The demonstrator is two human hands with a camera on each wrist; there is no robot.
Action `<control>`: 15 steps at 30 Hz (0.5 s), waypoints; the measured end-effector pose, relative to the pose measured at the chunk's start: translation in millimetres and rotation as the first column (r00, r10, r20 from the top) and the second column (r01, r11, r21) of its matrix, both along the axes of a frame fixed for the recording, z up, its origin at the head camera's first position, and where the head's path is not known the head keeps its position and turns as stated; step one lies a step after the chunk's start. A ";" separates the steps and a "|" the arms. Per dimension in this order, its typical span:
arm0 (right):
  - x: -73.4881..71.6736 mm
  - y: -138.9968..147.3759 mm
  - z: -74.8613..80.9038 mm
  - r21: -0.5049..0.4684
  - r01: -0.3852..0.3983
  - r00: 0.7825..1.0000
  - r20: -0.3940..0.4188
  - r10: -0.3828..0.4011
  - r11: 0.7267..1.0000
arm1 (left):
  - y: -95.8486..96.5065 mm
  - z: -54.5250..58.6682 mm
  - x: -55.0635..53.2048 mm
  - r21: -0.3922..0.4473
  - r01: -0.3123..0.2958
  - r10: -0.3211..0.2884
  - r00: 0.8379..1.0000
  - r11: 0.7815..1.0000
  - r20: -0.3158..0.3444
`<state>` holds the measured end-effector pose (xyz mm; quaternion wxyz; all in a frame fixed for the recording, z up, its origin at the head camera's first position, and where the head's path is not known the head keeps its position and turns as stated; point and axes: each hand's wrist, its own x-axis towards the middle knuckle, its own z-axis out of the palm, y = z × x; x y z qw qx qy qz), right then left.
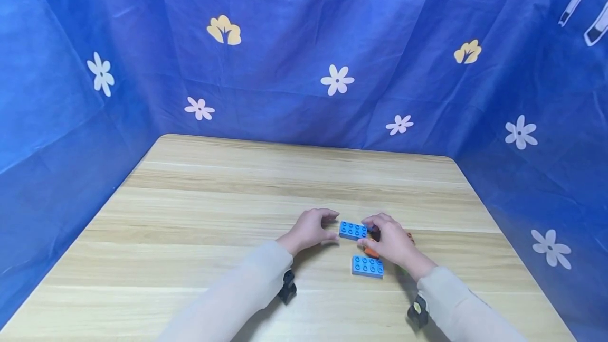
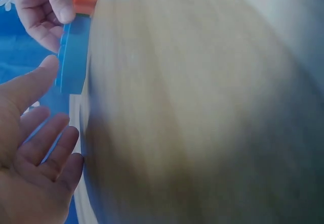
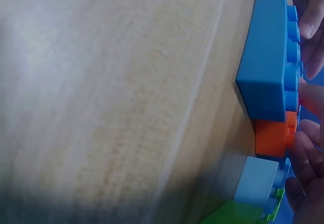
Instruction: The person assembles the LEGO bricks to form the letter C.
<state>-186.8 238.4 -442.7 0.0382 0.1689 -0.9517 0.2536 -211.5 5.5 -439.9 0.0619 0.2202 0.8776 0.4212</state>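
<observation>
Head view: the left hand [image 1: 311, 230] is standing spread, holding nothing, beside a blue brick [image 1: 353, 230]; free desk [image 1: 199, 226] is reaching leftward to its edge. Left wrist: the right hand [image 2: 43, 11] is bending by this brick; its grip I cannot tell. Right wrist: an orange brick [image 3: 271, 138] is lying near it.

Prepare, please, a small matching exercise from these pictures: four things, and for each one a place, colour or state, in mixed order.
1. Far blue brick
2. Left hand
3. Table
4. Cloth backdrop

A. Wood-patterned
B. Between left hand and right hand
C. Blue with white flowers
D. Beside far blue brick's left end

Right pairs: 1-B; 2-D; 3-A; 4-C
</observation>
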 end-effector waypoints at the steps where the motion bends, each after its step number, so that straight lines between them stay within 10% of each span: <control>1: -0.1 -0.1 0.0 0.001 0.001 1.000 0.001 -0.001 1.000 | 1.7 0.1 -0.3 0.001 0.001 -0.001 1.000 1.000 0.006; 15: -3.1 -3.7 -0.5 0.034 -0.009 1.000 -0.005 0.010 0.999 | 18.4 -0.8 -3.3 -0.092 0.009 -0.010 1.000 0.996 -0.014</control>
